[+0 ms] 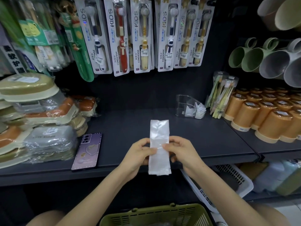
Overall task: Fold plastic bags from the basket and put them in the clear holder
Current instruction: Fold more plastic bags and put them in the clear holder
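A clear plastic bag (159, 132), folded into a long narrow strip, stands upright above the front edge of the dark shelf (203, 137). My left hand (140, 153) pinches its left edge at mid-height. My right hand (180, 151) pinches the right edge, thumb on the front of the strip. The clear holder (182, 103) stands at the back right of the shelf with folded white bags in it. The green basket (156, 214) sits below at the bottom of the view, its contents mostly hidden.
A purple phone (88, 150) lies on the shelf to the left, next to stacked wrapped soap boxes (40, 128). Orange cups (268, 115) and a toothbrush pack (221, 95) crowd the right. Packaged kids' toothbrushes (140, 35) hang above. A white basket (228, 181) sits under the shelf.
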{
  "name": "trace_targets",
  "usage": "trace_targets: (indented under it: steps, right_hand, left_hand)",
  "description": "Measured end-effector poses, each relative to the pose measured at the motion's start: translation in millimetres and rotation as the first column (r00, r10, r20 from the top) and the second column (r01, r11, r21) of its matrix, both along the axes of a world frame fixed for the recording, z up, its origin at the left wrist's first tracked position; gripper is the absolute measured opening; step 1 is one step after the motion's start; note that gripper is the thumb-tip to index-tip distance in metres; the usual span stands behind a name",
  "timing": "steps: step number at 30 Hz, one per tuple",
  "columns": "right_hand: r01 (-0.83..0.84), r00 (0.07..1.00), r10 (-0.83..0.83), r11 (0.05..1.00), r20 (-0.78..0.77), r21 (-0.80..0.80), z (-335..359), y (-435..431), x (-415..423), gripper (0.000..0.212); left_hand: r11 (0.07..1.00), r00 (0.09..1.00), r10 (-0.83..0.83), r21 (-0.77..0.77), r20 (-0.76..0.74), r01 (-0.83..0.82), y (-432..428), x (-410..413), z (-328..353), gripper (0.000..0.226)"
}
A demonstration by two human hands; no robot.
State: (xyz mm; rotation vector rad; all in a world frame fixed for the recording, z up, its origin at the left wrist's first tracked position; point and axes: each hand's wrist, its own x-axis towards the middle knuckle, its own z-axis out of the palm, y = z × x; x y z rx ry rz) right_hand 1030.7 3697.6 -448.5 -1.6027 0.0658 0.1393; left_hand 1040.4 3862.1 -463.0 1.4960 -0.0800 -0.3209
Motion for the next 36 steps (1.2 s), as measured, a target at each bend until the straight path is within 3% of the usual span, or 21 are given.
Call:
trace_targets:
  steps: [6,9,12,15,21,24,26,30,32,34,36]
  right_hand:
    - [0.024,0.995,-0.03,0.998,0.097,0.063,-2,3,-3,0.017]
    - [0.019,0.986,-0.029,0.998,0.161,0.064,-2,-1,-4,0.02]
    - [-0.011,0.962,0.009,1.0,0.274,0.004,-6,-8,-2,0.03]
    - [-0.015,0.942,0.048,0.995,0.332,-0.101,-11,-17,1,0.038]
    - [-0.082,0.99,0.078,0.996,0.119,0.025,1,-46,11,0.026]
    - [0.012,0.983,0.025,0.98,0.184,-0.197,1,-49,18,0.007]
    - [0.088,0.963,-0.015,0.962,0.271,-0.259,-2,-52,23,0.01]
    - [0.237,0.933,-0.161,0.948,0.322,-0.214,-4,-72,38,0.01]
    - [0.176,0.958,-0.131,0.971,0.255,-0.163,-7,-83,44,0.01]
    - [0.075,0.986,-0.058,0.991,0.156,-0.106,-14,-92,50,0.029]
    - [0.071,0.987,-0.051,0.989,0.154,-0.132,-17,-99,56,0.023]
  left_hand:
    - [0.991,0.991,-0.004,-0.132,-0.137,-0.014,0,-3,4,0.022]
    - [0.979,0.967,-0.042,-0.204,-0.25,-0.01,3,0,8,0.039]
    - [0.984,0.955,-0.125,-0.153,-0.268,0.086,7,6,11,0.053]
    - [0.981,0.966,-0.194,-0.035,-0.169,0.191,7,10,14,0.048]
    - [0.957,0.983,-0.138,0.273,0.12,0.101,-7,25,10,0.053]
    - [0.93,0.96,-0.168,0.358,0.225,0.079,-20,36,7,0.048]
    - [0.905,0.947,-0.205,0.417,0.246,0.087,-29,43,4,0.039]
    - [0.874,0.934,-0.218,0.482,0.285,0.057,-45,57,-3,0.018]
    - [0.87,0.924,-0.2,0.493,0.325,0.015,-55,64,-4,0.012]
    - [0.871,0.917,-0.191,0.491,0.351,-0.007,-65,73,-5,0.013]
    - [0.879,0.916,-0.196,0.478,0.35,0.005,-73,83,-8,0.012]
